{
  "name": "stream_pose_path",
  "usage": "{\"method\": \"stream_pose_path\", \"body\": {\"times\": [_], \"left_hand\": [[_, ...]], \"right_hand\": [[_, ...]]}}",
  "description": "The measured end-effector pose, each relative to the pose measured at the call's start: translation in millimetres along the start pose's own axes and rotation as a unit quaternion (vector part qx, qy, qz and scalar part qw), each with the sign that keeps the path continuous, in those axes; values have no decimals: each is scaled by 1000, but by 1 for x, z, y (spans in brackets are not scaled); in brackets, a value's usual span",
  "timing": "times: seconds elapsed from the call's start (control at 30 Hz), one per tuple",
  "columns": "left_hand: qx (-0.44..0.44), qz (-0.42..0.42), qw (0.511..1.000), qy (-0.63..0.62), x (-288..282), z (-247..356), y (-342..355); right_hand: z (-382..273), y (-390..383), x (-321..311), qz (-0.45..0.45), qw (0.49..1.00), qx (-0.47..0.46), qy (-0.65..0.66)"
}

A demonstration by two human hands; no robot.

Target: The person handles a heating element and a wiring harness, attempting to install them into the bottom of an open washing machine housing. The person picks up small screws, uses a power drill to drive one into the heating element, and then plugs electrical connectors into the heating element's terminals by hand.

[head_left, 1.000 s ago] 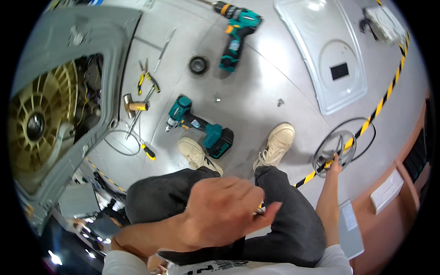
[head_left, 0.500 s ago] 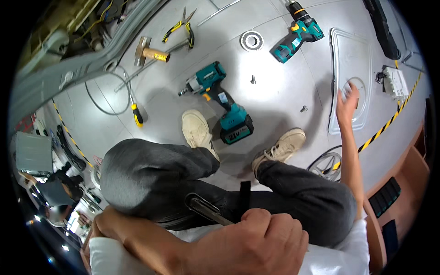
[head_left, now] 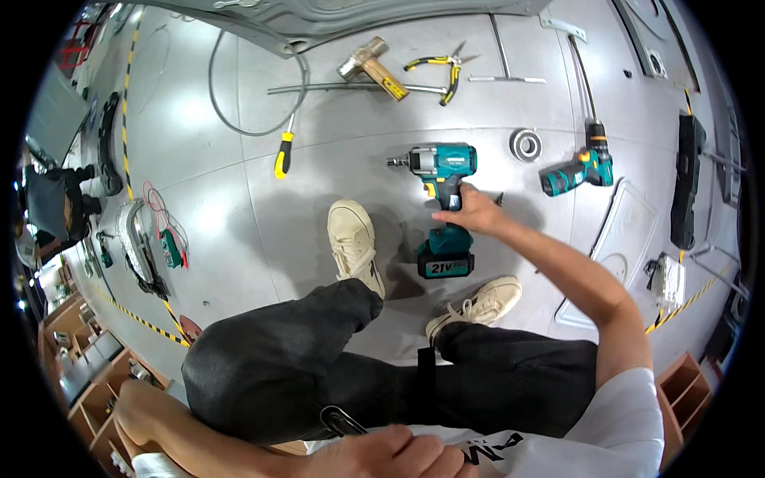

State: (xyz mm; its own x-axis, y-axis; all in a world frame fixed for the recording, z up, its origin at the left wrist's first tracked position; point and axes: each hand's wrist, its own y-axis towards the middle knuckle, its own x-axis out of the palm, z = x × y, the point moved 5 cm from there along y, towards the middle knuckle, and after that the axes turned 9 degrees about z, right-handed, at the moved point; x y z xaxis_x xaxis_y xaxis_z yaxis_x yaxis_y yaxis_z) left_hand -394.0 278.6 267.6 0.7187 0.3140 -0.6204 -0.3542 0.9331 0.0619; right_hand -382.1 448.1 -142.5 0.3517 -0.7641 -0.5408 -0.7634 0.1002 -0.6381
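A teal and black cordless impact wrench lies on the floor in front of my shoes, its silver nose toward the left. My right hand is wrapped round its black grip, the thumb across the near side and most fingers hidden behind. Close to that hand, a small dark bolt sits on the floor. Low at my lap, my left hand is closed round a slim tool with a dark looped end; its kind cannot be made out.
Beyond lie a hammer, pliers, a screwdriver and a ring bearing. A teal drill and a translucent lid are on the right. A grey metal panel crosses the far edge.
My right hand has moved left from above the translucent lid to the impact wrench's grip. The whole view has turned. My left hand still holds the slim tool near my lap.
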Motion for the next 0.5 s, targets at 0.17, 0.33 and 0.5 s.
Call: {"method": "stream_pose_path", "body": {"times": [0.17,0.33,0.5], "left_hand": [[-7,-32,999,-21,7,-5,-9],[-17,-5,1000,-23,1,-9,11],[0,-38,996,-80,-2,-13,21]], "right_hand": [[18,9,42,27,977,35,209],[26,-8,19,5,924,45,380],[15,-41,-61,6,839,157,521]]}}
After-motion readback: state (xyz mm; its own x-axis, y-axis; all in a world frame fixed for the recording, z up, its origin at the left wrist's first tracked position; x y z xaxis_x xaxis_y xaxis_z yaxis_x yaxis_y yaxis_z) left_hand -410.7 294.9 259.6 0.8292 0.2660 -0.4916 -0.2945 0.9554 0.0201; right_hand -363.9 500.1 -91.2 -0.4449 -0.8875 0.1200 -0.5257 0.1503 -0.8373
